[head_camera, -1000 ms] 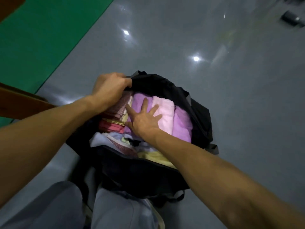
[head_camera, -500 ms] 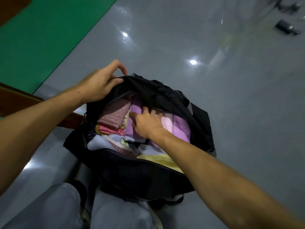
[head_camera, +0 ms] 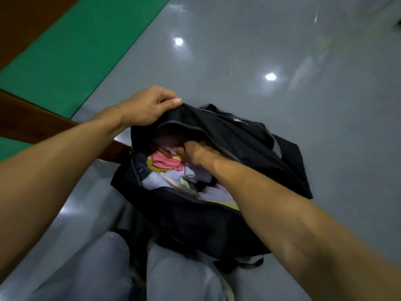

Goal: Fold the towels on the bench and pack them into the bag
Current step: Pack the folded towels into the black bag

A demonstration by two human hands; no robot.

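Left hand (head_camera: pixel 147 107) pinches the black bag's (head_camera: pixel 217 222) top flap at its far edge, fingers curled round the fabric. Right hand (head_camera: pixel 191 152) is buried inside the opening among folded towels (head_camera: pixel 167 165); finger position hidden, can't tell. Bag sits on grey floor (head_camera: pixel 282 61) against the person's knees (head_camera: pixel 173 276), wooden counter (head_camera: pixel 32 124) left.

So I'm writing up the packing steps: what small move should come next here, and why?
Probably draw the right hand out of the bag. The left hand grips the flap and holds it over the opening, the towels already lie inside, and the right hand under the flap blocks closing.
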